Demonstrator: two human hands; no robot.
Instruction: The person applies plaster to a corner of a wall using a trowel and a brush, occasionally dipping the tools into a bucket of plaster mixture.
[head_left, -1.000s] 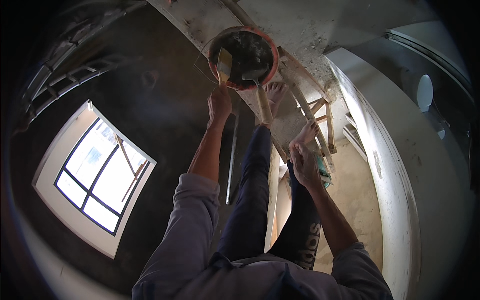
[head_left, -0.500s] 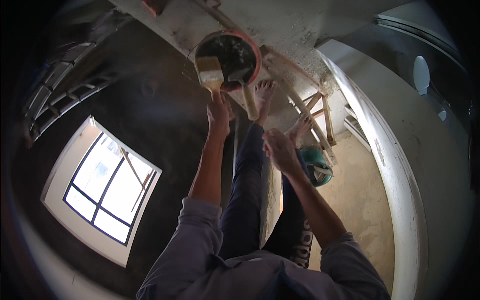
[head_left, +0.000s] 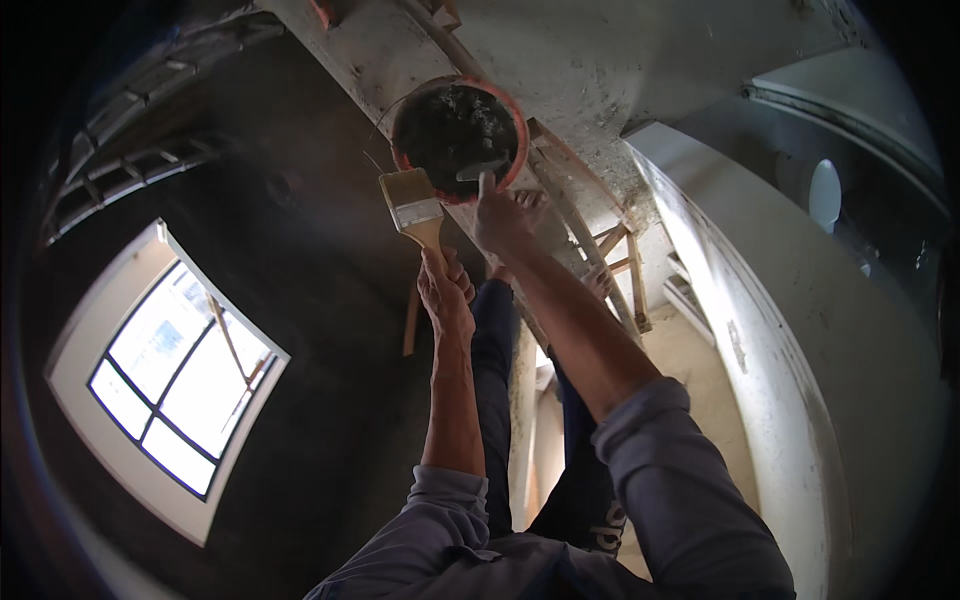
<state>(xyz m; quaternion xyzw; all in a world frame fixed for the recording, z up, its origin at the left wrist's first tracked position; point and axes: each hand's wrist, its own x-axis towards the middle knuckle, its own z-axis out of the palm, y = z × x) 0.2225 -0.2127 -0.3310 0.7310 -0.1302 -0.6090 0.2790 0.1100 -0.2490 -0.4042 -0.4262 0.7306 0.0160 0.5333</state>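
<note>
A wide flat paintbrush (head_left: pixel 416 212) points away from me, bristles up, its wooden handle gripped by my left hand (head_left: pixel 446 292). Beyond it stands a reddish-rimmed bucket (head_left: pixel 520 128) with dark wet mix (head_left: pixel 440 125) inside. My right hand (head_left: pixel 502 222) is closed at the bucket's near edge, around the handle of a trowel (head_left: pixel 481 172). Only the trowel's grey blade shows, resting over the mix; its pale handle is covered by my fingers.
The bucket rests on a narrow plank platform (head_left: pixel 375 85), with my bare feet on it, partly hidden. A wooden trestle frame (head_left: pixel 635 275) stands to the right. On the left are a dark wall (head_left: pixel 330 330) and a window (head_left: pixel 190 370); a pale wall edge (head_left: pixel 745 310) curves along the right.
My right hand has moved forward from near my knee and taken hold of the trowel's handle at the bucket. The brush in my left hand has come slightly lower.
</note>
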